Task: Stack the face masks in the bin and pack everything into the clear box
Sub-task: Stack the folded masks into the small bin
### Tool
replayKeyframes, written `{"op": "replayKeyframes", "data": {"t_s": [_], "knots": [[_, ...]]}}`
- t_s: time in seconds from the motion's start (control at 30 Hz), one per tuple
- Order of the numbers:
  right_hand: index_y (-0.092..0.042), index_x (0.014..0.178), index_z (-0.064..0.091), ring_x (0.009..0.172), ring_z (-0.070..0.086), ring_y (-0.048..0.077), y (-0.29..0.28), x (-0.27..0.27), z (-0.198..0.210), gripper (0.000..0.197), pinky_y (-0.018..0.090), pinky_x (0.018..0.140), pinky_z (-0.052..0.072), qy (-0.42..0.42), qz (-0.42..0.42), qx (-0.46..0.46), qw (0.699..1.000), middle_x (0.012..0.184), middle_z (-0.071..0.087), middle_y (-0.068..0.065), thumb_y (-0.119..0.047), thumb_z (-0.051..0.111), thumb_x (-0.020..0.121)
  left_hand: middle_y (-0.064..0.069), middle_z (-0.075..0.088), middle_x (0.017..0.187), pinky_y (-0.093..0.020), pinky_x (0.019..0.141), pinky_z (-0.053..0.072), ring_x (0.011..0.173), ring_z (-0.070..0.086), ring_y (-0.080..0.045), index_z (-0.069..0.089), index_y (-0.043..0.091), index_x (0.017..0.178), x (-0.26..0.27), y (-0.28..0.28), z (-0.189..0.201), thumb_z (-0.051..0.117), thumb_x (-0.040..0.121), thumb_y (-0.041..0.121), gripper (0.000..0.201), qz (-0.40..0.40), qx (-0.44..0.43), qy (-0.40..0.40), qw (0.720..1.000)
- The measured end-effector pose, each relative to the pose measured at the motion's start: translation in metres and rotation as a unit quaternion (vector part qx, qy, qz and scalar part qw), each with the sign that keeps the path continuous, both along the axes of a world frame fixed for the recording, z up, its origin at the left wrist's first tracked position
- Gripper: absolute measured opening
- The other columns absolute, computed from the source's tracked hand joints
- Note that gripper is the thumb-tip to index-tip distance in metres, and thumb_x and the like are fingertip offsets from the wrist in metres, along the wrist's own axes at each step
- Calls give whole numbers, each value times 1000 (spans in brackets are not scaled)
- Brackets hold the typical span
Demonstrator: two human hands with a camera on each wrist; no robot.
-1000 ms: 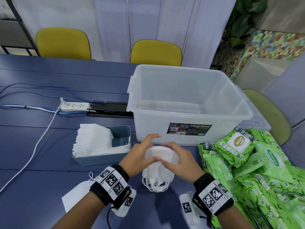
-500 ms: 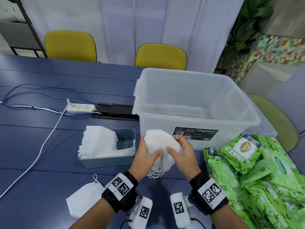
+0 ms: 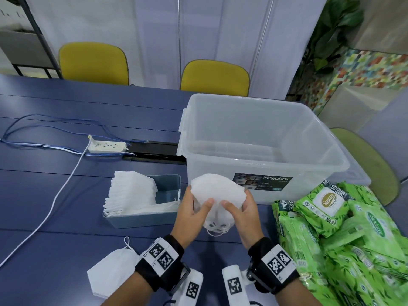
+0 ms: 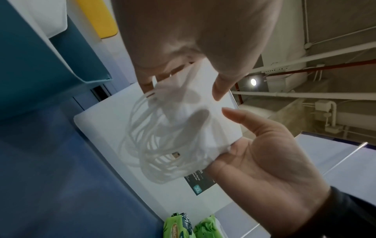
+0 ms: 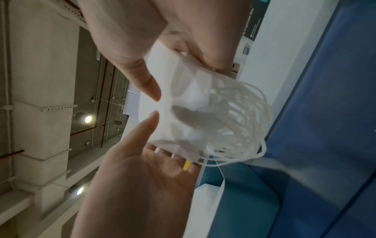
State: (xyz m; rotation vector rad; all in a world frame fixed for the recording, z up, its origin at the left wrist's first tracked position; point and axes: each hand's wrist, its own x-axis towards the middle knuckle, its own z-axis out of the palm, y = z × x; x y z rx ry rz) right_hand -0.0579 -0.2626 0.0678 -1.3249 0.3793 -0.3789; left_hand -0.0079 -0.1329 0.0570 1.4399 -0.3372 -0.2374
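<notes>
Masks (image 3: 217,193) sit gripped between left hand (image 3: 191,214) and right hand (image 3: 244,214).

Blue table (image 3: 66,217) bearing a white power strip (image 3: 107,146) near its far left, beside a black cable tray (image 3: 154,152); blue cables (image 3: 50,129) and a white cord (image 3: 55,202) trail toward the left edge. Two yellow chairs (image 3: 93,62) stand along the far edge, a plant (image 3: 335,34) beyond the far right corner.

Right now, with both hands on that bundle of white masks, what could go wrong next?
1. The dangling white ear loops could snag on the small blue bin's rim on the way in.
2. The left hand and right hand hold the bundle of white face masks only at its edges, so it may fan apart.
3. The lone white mask by the left wrist may be missed.
</notes>
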Motion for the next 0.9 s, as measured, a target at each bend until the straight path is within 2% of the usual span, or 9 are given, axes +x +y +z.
{"op": "replayKeyframes", "data": {"t_s": [0.1,0.23,0.37,0.47,0.57,0.67,0.73,0.8,0.9], "knots": [[-20,110,53,98,66,17,1,0,-3,43,30,78,55,9,9,-14,1000,108,67,5,-4,70,75,16,59,116,-9,85,44,106,57,8,38,25,124,-2,-2,0,54,94,6,39,-35,25,-19,999],[-21,105,55,95,66,19,-4,1,-5,36,25,72,54,4,4,-43,999,105,68,5,7,63,85,24,61,115,-12,87,44,110,57,2,41,29,123,-1,0,-6,51,94,22,32,-15,27,-25,999],[-21,103,58,95,66,19,-7,-1,-5,34,25,72,54,2,0,-54,999,103,68,4,5,67,83,7,64,115,-19,84,50,107,62,-7,49,25,119,1,0,-5,49,97,10,27,-13,0,-6,1000],[-22,102,59,91,64,10,-13,0,-2,38,23,73,53,2,-13,-93,996,101,67,1,-3,77,74,6,64,115,-17,83,50,105,62,-4,50,20,119,3,2,-2,50,95,5,28,-38,9,-9,999],[-21,98,64,83,64,5,-24,2,7,36,19,73,50,4,39,-148,988,95,69,2,2,77,72,2,66,106,-22,80,51,98,63,-8,53,12,114,7,7,-2,52,95,8,19,-72,39,-22,996],[-20,87,67,78,66,3,-26,5,10,33,16,72,50,-4,52,-150,987,87,71,-4,9,73,75,-2,66,102,-20,75,50,91,64,-5,52,9,109,8,9,-3,54,94,10,16,-58,30,20,998],[-20,84,67,76,65,3,-22,6,11,33,15,70,50,-26,22,-145,989,82,71,-7,11,72,75,0,66,110,-19,78,50,97,64,-4,52,12,115,7,9,-7,55,94,10,22,-65,40,53,996],[-21,80,68,74,64,1,-18,6,13,33,14,70,49,-46,16,-167,985,77,71,-10,12,71,75,-1,66,115,-19,82,50,104,64,-11,55,12,119,6,8,-15,52,95,8,24,-80,65,68,992],[-18,76,71,79,65,0,-9,2,11,30,13,75,48,-73,65,-197,975,81,73,-10,11,70,73,-8,70,108,-22,86,51,102,64,-20,63,5,111,10,10,-20,48,96,2,21,-47,78,106,990]]}}
